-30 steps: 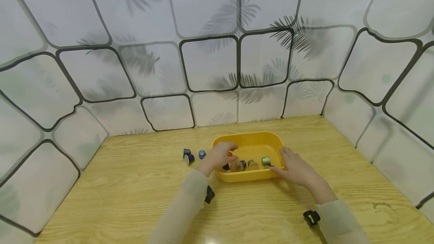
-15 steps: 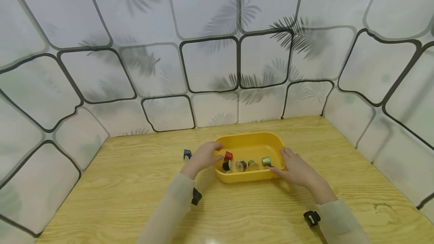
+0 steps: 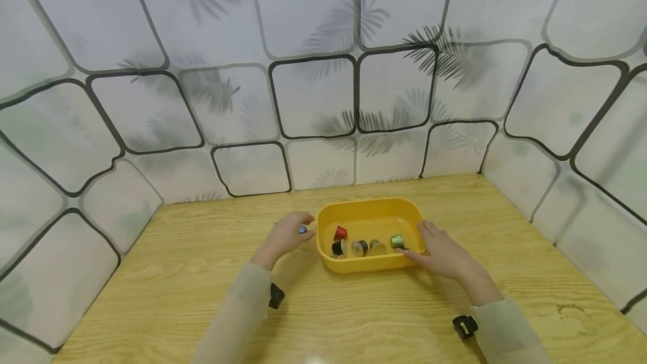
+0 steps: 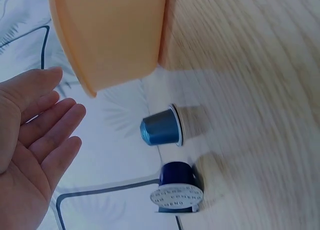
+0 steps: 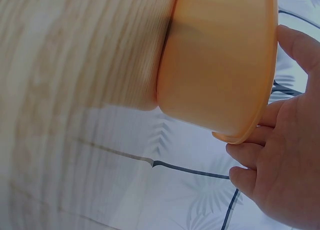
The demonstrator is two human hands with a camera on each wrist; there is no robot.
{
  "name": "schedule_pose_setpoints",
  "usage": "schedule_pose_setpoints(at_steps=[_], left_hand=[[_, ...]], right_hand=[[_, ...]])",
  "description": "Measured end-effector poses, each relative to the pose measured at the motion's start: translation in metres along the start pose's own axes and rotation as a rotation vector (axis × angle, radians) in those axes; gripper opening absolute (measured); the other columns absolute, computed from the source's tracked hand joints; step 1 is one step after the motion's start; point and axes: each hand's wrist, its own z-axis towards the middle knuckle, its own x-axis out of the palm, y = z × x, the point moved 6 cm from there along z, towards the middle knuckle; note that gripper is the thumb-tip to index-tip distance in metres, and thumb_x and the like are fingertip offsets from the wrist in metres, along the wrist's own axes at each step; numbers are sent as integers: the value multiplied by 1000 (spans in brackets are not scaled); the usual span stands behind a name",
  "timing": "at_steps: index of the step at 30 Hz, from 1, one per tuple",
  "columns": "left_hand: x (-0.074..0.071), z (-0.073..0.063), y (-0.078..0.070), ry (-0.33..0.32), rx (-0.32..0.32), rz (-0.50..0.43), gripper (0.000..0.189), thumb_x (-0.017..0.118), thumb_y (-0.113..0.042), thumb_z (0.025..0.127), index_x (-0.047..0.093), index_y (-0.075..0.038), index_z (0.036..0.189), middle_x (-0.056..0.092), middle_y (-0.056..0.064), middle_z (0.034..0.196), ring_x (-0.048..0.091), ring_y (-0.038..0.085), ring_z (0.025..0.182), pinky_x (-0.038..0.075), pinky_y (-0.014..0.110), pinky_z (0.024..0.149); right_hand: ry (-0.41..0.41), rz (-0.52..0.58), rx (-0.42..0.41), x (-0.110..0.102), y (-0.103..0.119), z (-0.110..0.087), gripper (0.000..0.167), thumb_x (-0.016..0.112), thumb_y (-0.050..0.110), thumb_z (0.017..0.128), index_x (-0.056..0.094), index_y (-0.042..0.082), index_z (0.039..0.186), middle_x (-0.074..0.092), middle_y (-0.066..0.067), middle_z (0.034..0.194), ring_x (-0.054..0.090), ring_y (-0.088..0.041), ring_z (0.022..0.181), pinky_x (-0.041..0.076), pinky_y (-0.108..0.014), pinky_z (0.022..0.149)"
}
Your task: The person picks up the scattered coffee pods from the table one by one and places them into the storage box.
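A yellow plastic tray stands on the table, holding several coffee capsules, among them a red capsule and a light green capsule. My right hand holds its near right corner, thumb at the front rim and fingers along the right rim. Left of the tray, my left hand hovers with nothing in it, fingers loosely bent. A light blue capsule and a dark blue capsule lie beside it in the left wrist view; from the head, the hand hides most of these.
The wooden table is bounded by a patterned cloth at the back and both sides. A dark wrist strap sits at the right sleeve, another black piece at the left.
My left hand has drawn back out of the tray to the left, over the loose capsules, uncovering the red and black capsules. The right hand has stayed at the tray corner.
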Motion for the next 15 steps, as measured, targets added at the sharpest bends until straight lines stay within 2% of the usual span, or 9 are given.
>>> schedule_pose_setpoints(at_steps=[9, 15], left_hand=[[-4, -10, 21, 15, -96, -9, 32, 63, -16, 83, 58, 3, 108, 59, 13, 104, 55, 27, 97, 44, 39, 83], [-7, -16, 30, -6, -99, 15, 30, 65, -13, 81, 59, 3, 106, 60, 14, 103, 58, 27, 91, 47, 38, 78]], right_hand=[[-4, 6, -7, -1, 2, 0, 86, 48, 52, 85, 24, -17, 130, 18, -36, 134, 19, -47, 122, 14, -57, 98], [-4, 7, -7, 0, 1, 0, 87, 47, 53, 85, 24, -17, 130, 18, -35, 135, 19, -47, 123, 14, -57, 98]])
